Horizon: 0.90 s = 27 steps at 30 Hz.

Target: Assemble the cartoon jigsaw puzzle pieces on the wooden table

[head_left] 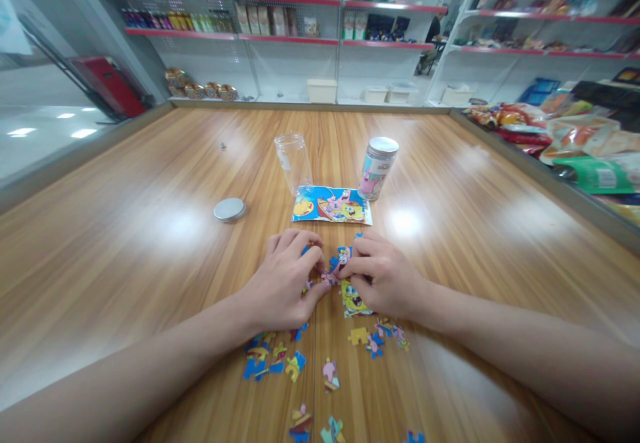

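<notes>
My left hand (293,280) is closed in a pinch on a small pink puzzle piece (328,278) at the edge of a partly joined puzzle section. Opposite it, my right hand (385,273) curls over the joined blue and pink puzzle section (343,256), its fingertips pressed on the pieces. Below the right fingers shows a yellow cartoon-face section (353,298). Loose puzzle pieces (270,353) lie under and below my left wrist, and a yellow piece (358,336) lies below my right hand. Beyond both hands rests a printed picture sheet (333,206).
A clear jar (294,163) and a printed canister (379,168) stand behind the sheet. To the left lies a silver lid (230,209). Several more pieces (330,374) are scattered near me. Packaged snacks (590,170) fill the right side; stocked shelves (290,39) line the back.
</notes>
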Motion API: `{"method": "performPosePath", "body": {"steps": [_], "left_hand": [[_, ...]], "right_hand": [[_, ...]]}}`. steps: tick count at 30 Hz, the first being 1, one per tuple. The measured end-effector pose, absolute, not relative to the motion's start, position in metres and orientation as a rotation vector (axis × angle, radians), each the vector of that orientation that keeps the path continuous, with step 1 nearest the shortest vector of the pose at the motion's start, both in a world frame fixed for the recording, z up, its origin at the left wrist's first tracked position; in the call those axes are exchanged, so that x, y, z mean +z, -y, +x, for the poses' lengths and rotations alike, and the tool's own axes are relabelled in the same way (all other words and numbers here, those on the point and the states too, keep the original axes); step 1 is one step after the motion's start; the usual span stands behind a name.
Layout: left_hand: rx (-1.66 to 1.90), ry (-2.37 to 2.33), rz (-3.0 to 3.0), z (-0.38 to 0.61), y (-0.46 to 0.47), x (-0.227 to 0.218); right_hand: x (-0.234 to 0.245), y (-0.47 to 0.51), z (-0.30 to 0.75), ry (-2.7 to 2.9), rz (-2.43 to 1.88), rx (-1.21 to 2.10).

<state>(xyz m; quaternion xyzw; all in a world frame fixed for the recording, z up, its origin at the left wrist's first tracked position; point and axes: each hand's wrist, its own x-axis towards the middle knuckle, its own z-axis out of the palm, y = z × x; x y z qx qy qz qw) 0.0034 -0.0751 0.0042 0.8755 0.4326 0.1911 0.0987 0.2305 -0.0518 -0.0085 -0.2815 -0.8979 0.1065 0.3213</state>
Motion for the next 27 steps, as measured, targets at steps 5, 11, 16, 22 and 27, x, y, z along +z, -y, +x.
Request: {"method": "performPosePath", "body": {"steps": [5,11,16,22,27], "left_hand": [[0.566,-1.276,2.594,0.0032,0.0754,0.0039],[0.577,-1.270,2.602,0.0033,0.0752,0.0045],[0.567,-1.274,2.609,0.0038,0.0750,0.0052],[0.575,-1.273,2.613,0.0036,0.0750,0.0054],[0.675,-1.248,2.590,0.0017,0.0763,0.0065]], "right_hand": [[-0.0084,0.0523,0.2303,2.361,-0.736,0.276],[-0.0071,0.0529,0.2301,2.368,-0.737,0.276],[-0.0069,0.0535,0.2302,2.370,-0.738,0.259],[-0.0074,0.0533,0.2299,2.371,-0.750,0.272],[-0.0040,0.0563,0.2310,2.291,-0.702,0.291]]}}
